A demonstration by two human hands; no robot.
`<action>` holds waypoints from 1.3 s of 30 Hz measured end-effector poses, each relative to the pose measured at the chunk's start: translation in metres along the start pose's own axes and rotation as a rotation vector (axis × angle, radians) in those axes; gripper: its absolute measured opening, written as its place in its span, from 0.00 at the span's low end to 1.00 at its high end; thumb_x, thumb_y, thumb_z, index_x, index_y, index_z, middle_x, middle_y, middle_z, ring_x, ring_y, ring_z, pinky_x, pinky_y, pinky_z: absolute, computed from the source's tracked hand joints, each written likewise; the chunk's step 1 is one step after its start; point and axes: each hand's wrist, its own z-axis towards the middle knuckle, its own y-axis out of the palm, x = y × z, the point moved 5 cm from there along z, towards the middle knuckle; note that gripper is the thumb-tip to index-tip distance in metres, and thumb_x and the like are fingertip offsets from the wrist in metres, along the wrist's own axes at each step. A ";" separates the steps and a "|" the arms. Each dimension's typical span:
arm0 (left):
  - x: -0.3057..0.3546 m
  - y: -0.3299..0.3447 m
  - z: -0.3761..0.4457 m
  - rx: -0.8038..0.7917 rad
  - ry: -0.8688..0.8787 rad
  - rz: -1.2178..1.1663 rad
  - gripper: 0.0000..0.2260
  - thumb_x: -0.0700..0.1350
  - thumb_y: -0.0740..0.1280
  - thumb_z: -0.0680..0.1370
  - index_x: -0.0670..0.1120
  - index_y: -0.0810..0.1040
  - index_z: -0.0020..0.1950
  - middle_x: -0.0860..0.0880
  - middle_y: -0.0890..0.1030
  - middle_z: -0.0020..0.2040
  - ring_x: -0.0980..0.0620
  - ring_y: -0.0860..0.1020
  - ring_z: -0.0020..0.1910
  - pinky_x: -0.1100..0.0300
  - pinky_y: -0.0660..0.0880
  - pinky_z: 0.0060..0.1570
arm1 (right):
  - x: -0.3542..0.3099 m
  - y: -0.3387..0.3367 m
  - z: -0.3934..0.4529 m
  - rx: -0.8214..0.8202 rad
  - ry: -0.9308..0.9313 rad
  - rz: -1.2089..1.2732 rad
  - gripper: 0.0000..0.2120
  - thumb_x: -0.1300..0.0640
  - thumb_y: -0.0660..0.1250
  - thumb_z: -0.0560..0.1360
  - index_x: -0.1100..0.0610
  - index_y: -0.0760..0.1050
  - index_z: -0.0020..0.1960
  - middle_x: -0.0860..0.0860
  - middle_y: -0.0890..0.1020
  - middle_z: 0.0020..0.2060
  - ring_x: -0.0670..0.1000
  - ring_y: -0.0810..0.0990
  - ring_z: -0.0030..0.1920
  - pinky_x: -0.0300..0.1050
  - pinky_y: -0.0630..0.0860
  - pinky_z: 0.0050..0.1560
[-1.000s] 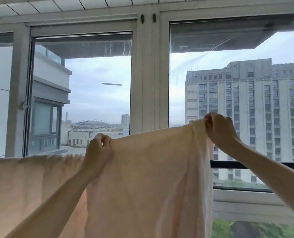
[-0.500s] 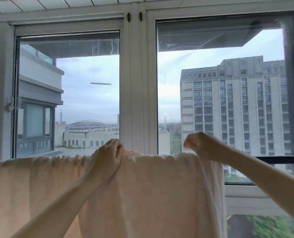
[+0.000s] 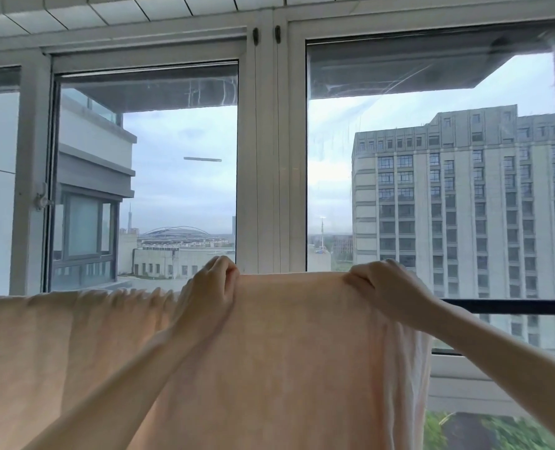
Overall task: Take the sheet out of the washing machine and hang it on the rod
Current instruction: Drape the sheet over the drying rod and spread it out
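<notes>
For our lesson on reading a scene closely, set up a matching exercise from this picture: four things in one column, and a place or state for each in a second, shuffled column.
Things
1. sheet
2. rod
3. left hand
4. right hand

Descriptions
A. dark bar, bare to the right of the cloth
B. pinches the top fold in front of the window's centre post
C. pale peach, draped and hanging down
D. grips the top fold near the cloth's right edge

Pairs: 1-C, 2-A, 3-B, 4-D

Both forearms are bare to the frame edge, with no sleeves, rings or watch visible
</notes>
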 end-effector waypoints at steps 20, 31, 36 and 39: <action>0.011 0.016 -0.002 -0.150 -0.057 0.048 0.06 0.43 0.65 0.77 0.47 0.75 0.39 0.52 0.79 0.37 0.50 0.78 0.39 0.55 0.73 0.39 | 0.084 -0.043 -0.053 -0.105 0.244 0.106 0.10 0.62 0.61 0.76 0.53 0.80 0.43 0.43 0.81 0.38 0.45 0.81 0.37 0.35 0.76 0.38; 0.164 0.078 -0.032 -0.146 0.290 -0.005 0.03 0.45 0.63 0.78 0.48 0.77 0.48 0.56 0.77 0.45 0.56 0.73 0.46 0.55 0.74 0.50 | 0.118 -0.070 -0.083 -0.179 0.252 0.111 0.08 0.63 0.62 0.77 0.52 0.77 0.48 0.45 0.81 0.39 0.42 0.79 0.34 0.37 0.77 0.36; 0.246 0.115 -0.052 -0.142 0.537 0.033 0.09 0.52 0.65 0.77 0.48 0.77 0.51 0.54 0.78 0.48 0.54 0.72 0.50 0.56 0.72 0.52 | 0.133 -0.077 -0.098 -0.205 0.217 0.142 0.05 0.59 0.67 0.76 0.50 0.78 0.48 0.43 0.79 0.32 0.38 0.74 0.25 0.32 0.73 0.30; 0.275 0.133 -0.064 -0.097 0.475 0.220 0.19 0.64 0.65 0.70 0.49 0.76 0.48 0.53 0.81 0.42 0.50 0.76 0.46 0.53 0.72 0.47 | 0.129 -0.071 -0.100 -0.230 0.149 0.105 0.11 0.54 0.70 0.74 0.48 0.76 0.55 0.43 0.83 0.43 0.40 0.81 0.39 0.42 0.81 0.44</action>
